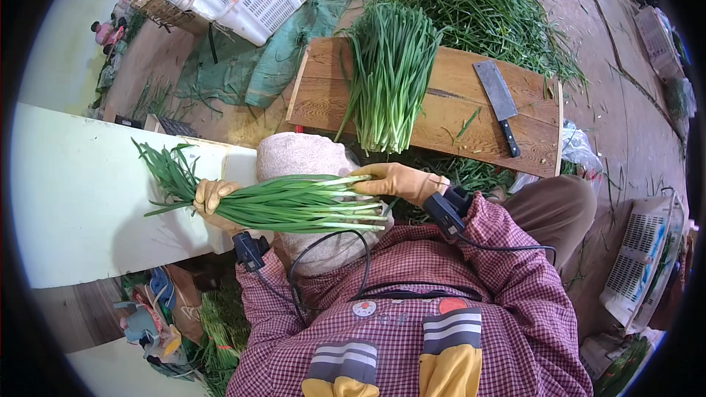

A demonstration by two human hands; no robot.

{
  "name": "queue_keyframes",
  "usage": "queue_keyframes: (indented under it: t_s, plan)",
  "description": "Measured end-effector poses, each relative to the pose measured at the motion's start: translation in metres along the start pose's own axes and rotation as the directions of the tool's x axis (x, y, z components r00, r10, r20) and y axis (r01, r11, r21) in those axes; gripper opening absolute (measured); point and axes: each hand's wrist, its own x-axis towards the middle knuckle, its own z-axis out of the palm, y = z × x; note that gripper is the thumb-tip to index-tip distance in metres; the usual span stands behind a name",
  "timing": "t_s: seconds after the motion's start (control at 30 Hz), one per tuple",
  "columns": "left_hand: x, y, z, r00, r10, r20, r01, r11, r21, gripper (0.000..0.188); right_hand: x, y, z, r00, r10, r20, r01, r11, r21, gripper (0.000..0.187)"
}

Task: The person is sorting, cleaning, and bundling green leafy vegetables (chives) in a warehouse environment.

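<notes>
Left hand (213, 202), in a tan rubber glove, is clamped around a horizontal bunch of long green chives (272, 202), leaf tips fanning past it outward. Right hand (401, 180), likewise gloved, grips the pale cut ends. Beyond the right hand, a steel cleaver (500, 103) lies on a wooden chopping board (456, 106).

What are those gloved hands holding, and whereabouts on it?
A bunch of green chives: left hand grips its leafy middle, right hand steadies the pale cut ends.
</notes>
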Motion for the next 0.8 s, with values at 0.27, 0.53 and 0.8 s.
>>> queue_keyframes:
  t_s: [0.27,0.53,0.8]
  plan:
    - [-0.006,0.005,-0.015,0.999,0.027,-0.03,-0.027,1.0,-0.007,0.021,0.016,0.006,0.021,0.974,0.066,-0.219,-0.053,0.997,0.062,0.032]
    - [-0.011,0.011,-0.02,0.995,0.017,-0.098,-0.02,1.0,-0.023,0.014,0.01,-0.005,0.031,0.912,-0.076,-0.403,-0.128,0.881,-0.456,0.031]
    - [-0.018,0.012,-0.023,0.995,0.016,-0.098,-0.016,1.0,0.009,0.012,-0.032,-0.03,-0.026,0.876,-0.117,-0.467,0.14,0.99,0.015,0.017]
